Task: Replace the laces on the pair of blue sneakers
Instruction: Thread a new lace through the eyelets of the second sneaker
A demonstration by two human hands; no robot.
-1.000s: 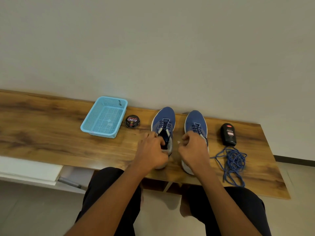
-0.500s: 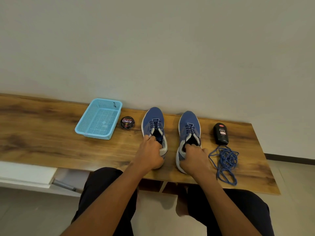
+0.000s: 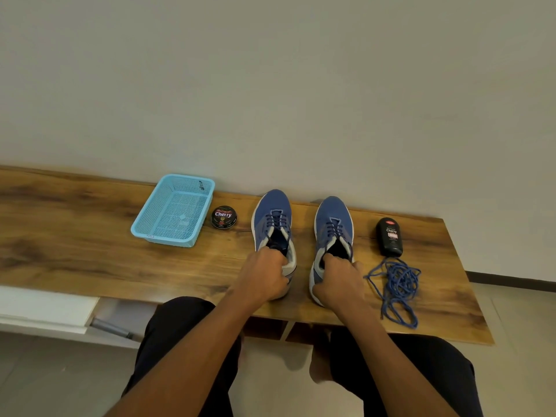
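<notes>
1. Desk (image 3: 75, 242): a long wood-grain top set against a pale wall. I view it from above and in front, with my two forearms reaching in from the near edge.
2. Left sneaker (image 3: 272, 215): blue, toe toward the wall edge, standing upright near the middle of the desk, dark laces threaded through its eyelets.
3. Right sneaker (image 3: 332, 218): blue, parallel to the first and just beside it, a strip of bare wood between them, also laced.
4. Left hand (image 3: 263, 276): its grip is curled closed over the heel collar of the left sneaker, the fingertips tucked at the shoe's opening.
5. Right hand (image 3: 338, 281): its grip is likewise folded onto the heel collar of the right sneaker, knuckles up, fingertips at the opening.
6. Loose blue laces (image 3: 397, 287): a tangled heap lying on the desk near the right end, just beside my right hand and trailing toward the near edge.
7. Black bottle (image 3: 389, 236): lying flat, label up, between the loose laces and the wall edge.
8. Round polish tin (image 3: 223, 217): black, lid marked "Cherry", left of the left sneaker.
9. Light blue mesh basket (image 3: 141, 228): just beside the tin, toward the left.
</notes>
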